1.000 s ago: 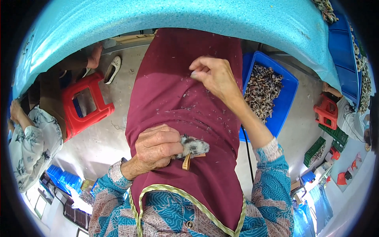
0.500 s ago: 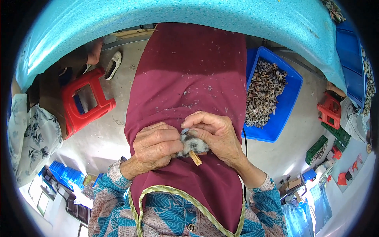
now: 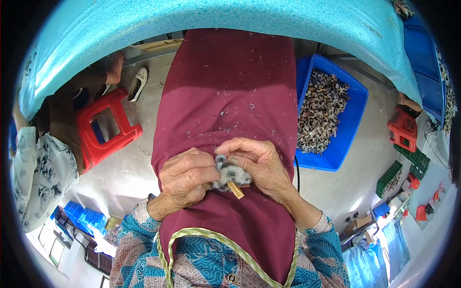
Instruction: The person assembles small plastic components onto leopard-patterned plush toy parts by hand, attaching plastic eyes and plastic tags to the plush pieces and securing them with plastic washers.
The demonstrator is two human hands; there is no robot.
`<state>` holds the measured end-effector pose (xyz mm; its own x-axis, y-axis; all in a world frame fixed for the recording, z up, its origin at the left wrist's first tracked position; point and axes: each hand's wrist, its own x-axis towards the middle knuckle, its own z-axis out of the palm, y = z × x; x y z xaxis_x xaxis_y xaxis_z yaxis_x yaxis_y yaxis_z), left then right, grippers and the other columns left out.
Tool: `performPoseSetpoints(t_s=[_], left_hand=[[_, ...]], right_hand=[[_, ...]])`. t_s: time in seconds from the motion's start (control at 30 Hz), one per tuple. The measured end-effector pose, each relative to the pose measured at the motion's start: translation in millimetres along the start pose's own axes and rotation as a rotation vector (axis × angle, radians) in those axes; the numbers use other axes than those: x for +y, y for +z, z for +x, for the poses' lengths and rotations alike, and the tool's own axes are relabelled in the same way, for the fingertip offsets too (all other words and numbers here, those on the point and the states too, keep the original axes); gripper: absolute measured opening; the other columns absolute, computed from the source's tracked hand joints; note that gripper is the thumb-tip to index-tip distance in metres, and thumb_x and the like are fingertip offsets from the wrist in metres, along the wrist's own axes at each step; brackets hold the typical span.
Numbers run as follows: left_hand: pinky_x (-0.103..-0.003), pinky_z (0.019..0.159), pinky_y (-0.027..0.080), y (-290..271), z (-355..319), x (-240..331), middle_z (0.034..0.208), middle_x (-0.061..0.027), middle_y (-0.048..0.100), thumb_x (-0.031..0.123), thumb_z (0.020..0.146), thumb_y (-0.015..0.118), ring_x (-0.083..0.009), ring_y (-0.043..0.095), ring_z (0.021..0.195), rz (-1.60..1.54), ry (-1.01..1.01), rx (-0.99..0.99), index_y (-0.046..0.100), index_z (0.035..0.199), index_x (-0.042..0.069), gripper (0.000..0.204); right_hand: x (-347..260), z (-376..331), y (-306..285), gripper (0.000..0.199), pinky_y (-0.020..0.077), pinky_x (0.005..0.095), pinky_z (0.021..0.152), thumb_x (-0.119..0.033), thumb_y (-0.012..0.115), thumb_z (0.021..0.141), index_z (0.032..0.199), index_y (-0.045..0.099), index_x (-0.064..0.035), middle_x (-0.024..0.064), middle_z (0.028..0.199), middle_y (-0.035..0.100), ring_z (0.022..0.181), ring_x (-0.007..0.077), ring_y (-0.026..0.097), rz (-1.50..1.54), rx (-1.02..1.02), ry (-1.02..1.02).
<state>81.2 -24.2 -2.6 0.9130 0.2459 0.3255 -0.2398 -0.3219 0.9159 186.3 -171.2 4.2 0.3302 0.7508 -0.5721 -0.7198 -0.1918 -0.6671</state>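
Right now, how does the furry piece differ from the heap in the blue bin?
The furry piece is single; the heap has many pieces. The furry piece is between the left hand and right hand; the heap lies in the blue bin. Both mix dark and pale patches.

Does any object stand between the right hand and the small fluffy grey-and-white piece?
Nothing visible does: the right hand is at the fluffy piece, which the left hand holds by its left end. The tan tag sticks out at the lower edge, out of the way.
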Motion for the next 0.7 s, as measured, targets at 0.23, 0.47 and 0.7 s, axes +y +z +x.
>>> performPoseSetpoints(t_s=[0.23,0.47,0.7], left_hand=[[-0.032,0.052,0.047,1.9,3.9,-3.5,0.074,-0.0095,0.056,-0.009,0.050,0.061,-0.0236,0.058,0.060,-0.015,-0.004,0.020,0.061,0.071,0.001,0.023],[-0.033,0.062,0.049,3.6,9.3,5.1,0.080,-0.0122,0.057,-0.007,0.052,0.061,-0.0252,0.058,0.071,0.180,-0.159,0.082,0.062,0.082,0.000,0.032],[-0.029,0.073,0.049,14.8,1.4,-6.0,0.091,-0.0122,0.062,-0.005,0.061,0.066,-0.0229,0.062,0.085,0.052,-0.495,-0.027,0.064,0.098,0.001,0.038]], right_hand=[[6.0,2.9,-2.8,0.016,0.0483,0.0204,0.072,0.001,0.054,0.085,0.098,0.062,0.0024,0.0038,0.090,0.063,0.082,0.0076,0.058,0.022,0.013,-0.001],[8.7,2.3,-1.8,0.016,0.0479,0.0206,0.073,0.005,0.055,0.082,0.095,0.064,0.0031,0.0057,0.086,0.064,0.082,0.0107,0.059,-0.242,0.114,-0.339],[30.8,14.0,-14.5,0.010,0.0494,0.0225,0.073,0.008,0.057,0.080,0.089,0.059,0.0061,0.0087,0.085,0.063,0.083,0.0105,0.059,0.073,0.162,-0.115]])
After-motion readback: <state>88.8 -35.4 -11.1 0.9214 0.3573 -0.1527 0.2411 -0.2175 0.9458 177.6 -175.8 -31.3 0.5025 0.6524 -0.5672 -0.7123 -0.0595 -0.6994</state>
